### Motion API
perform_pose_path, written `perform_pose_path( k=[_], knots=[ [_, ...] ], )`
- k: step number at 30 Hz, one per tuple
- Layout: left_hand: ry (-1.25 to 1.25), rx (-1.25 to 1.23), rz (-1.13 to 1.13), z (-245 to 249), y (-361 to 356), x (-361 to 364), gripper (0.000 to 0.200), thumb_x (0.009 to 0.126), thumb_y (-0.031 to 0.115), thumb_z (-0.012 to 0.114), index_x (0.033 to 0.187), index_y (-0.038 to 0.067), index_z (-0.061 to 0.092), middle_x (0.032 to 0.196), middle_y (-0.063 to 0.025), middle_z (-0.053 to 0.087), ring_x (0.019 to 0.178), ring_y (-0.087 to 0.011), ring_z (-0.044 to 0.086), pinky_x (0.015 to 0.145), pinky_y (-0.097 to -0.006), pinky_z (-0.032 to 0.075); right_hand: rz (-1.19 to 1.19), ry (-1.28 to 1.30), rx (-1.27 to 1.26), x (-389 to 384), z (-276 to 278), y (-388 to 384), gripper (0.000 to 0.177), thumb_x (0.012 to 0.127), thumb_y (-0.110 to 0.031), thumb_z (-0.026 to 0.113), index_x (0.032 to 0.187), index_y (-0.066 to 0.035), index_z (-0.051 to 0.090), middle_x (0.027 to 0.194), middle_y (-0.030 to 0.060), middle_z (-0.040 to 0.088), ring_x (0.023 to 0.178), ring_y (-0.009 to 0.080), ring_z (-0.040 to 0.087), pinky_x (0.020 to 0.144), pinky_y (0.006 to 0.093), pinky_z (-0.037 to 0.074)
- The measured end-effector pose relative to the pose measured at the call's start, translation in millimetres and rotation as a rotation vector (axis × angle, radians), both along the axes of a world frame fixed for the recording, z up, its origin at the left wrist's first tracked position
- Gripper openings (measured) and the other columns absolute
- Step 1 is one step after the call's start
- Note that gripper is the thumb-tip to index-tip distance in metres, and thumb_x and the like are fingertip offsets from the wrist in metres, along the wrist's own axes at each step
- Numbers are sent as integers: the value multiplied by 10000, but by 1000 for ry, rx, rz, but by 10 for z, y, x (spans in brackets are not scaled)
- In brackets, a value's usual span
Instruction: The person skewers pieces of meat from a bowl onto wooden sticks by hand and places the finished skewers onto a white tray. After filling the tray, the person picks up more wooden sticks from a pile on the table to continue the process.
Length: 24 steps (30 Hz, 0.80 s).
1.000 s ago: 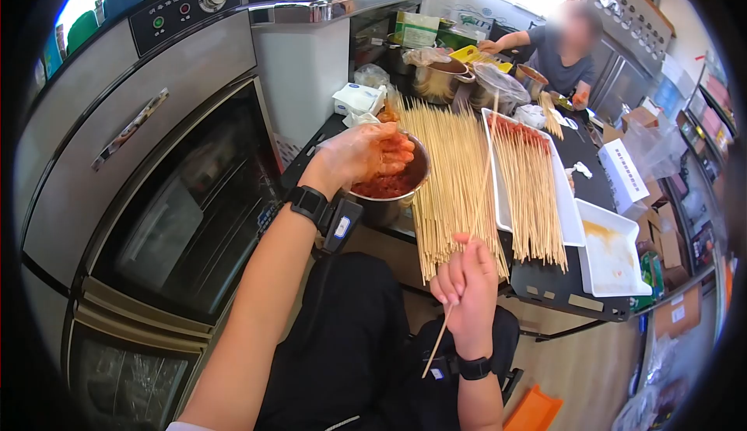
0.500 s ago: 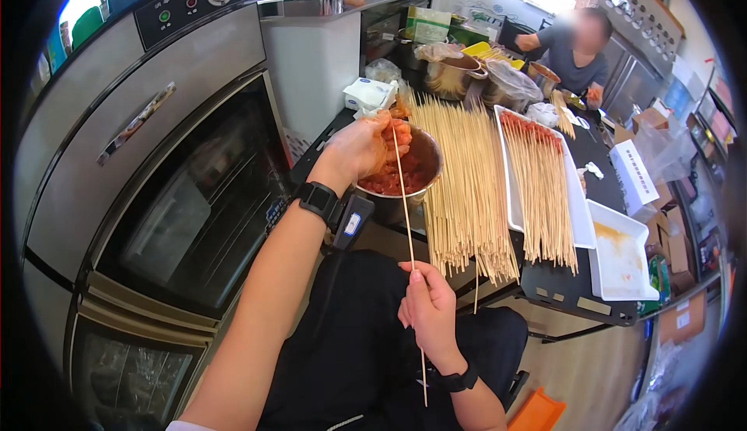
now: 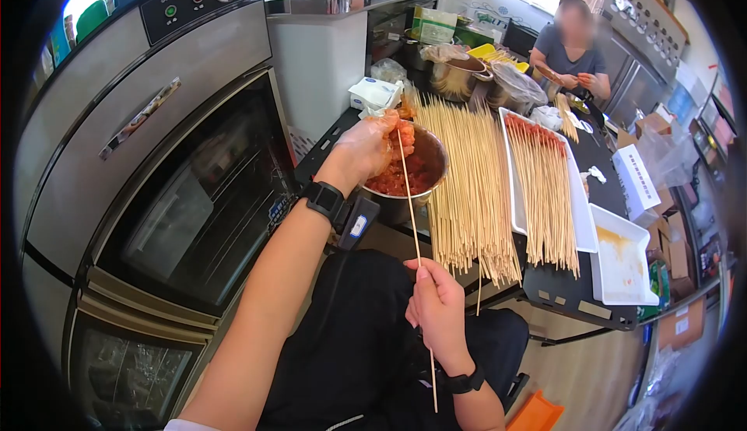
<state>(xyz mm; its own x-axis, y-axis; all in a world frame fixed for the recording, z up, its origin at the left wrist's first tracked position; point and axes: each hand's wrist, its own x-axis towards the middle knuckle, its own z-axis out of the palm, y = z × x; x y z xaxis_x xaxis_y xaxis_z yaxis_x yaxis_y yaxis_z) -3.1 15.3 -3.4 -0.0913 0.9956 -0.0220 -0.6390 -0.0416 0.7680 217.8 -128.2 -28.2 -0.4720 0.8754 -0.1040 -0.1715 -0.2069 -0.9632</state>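
My right hand pinches a bamboo skewer around its lower half, over my lap. The skewer slants up to my left hand, which wears a clear plastic glove stained red. Its fingers are closed on red raw meat at the skewer's upper end; whether the tip has gone through the meat cannot be seen. Directly beneath is a metal pot with more red meat pieces inside. A wide bundle of bare skewers lies just right of the pot.
Meat-tipped skewers lie on a white tray, beside a second white tray with yellowish liquid. A tissue pack sits behind the pot. Across the black table a person works with both hands. An oven stands left.
The view has shifted slightly. My hands keep their hold on the skewer and meat, with little movement. The person across has straightened up and brought both hands together.
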Motion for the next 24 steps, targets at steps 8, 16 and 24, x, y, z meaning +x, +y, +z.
perform_pose_path(
  k=[8, 16, 24],
  knots=[
    [107, 67, -5, 5, 6, 6, 172, 926, 198, 456, 905, 34, 503, 791, -60, 543, 712, -172, 538, 702, -325, 478, 11, -103, -2, 67, 159, 77, 220, 944, -129, 389, 1037, 19, 524, 474, -53, 315, 354, 30, 268, 355, 203, 270],
    [125, 29, 43, 4, 14, 45, 217, 936, 215, 439, 889, 12, 501, 752, -61, 534, 674, -174, 528, 692, -328, 476, -115, -353, 403, 51, 87, 174, 197, 921, -138, 449, 988, 4, 569, 540, 13, 414, 449, 80, 379, 439, 243, 317],
    [71, 63, 17, -1, 52, -10, 230, 961, 228, 337, 889, 57, 472, 756, -65, 527, 682, -175, 536, 698, -353, 493, -150, -517, 535, -101, 155, 173, 177, 908, -120, 458, 984, -2, 564, 576, 65, 429, 504, 101, 393, 485, 255, 339]
  ],
)
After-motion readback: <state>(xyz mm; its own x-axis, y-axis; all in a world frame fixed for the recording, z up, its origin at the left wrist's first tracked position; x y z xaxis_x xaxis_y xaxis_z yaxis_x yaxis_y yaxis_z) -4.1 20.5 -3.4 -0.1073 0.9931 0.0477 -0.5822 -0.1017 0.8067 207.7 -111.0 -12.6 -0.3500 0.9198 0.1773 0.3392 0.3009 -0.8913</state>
